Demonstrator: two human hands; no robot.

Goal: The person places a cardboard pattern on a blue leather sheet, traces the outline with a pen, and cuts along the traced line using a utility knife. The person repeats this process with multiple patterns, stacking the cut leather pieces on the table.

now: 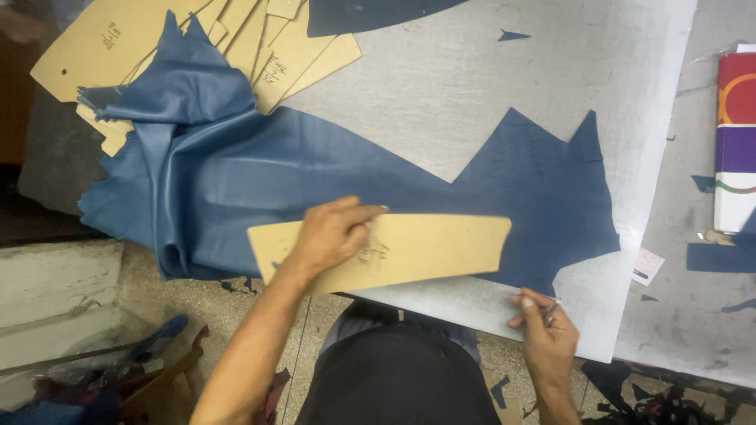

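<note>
A long tan cardboard pattern piece (441, 245) lies on a sheet of blue leather (260, 169) spread over a grey cutting board (472, 86). My left hand (329, 233) presses flat on the pattern near its left half, fingers spread. My right hand (543, 324) is at the board's near edge, just below the pattern's right end, with its fingers closed around a thin metal tool (551, 312). The leather bunches up at the left and has jagged cut edges at the right.
A pile of tan cardboard patterns (260, 43) lies at the back left, partly under the leather. A colourful box (736, 142) stands at the right edge. Blue leather scraps (717, 258) lie on the table and the floor. A concrete step (55, 283) is at the lower left.
</note>
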